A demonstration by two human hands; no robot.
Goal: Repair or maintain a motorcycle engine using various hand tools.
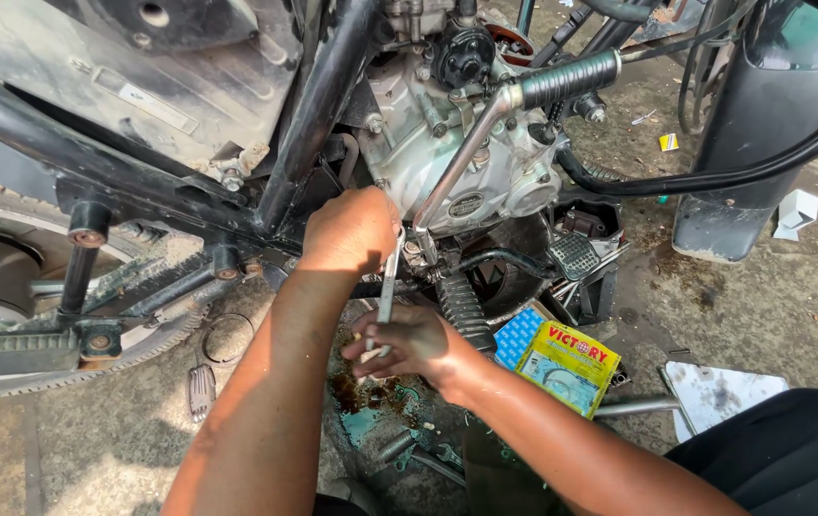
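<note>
A motorcycle engine (471, 158) with a grey casing sits in a black frame (318, 105). My left hand (352, 229) rests fisted against the lower left side of the engine casing, at the top end of a long metal wrench (388, 291). My right hand (407, 342) grips the lower end of that wrench, below the engine. The wrench runs nearly upright between both hands. A chrome kick-start lever (485, 124) with a ribbed rubber end crosses the casing. What the wrench head bears on is hidden behind my left hand.
The rear wheel (8, 287) and chain parts lie at left. A yellow and blue packet (567, 363) rests on the ground by a ribbed footpeg (462, 306). Oil stains, loose bolts and tools (399, 444) lie beneath. A black fender (763, 115) stands at right.
</note>
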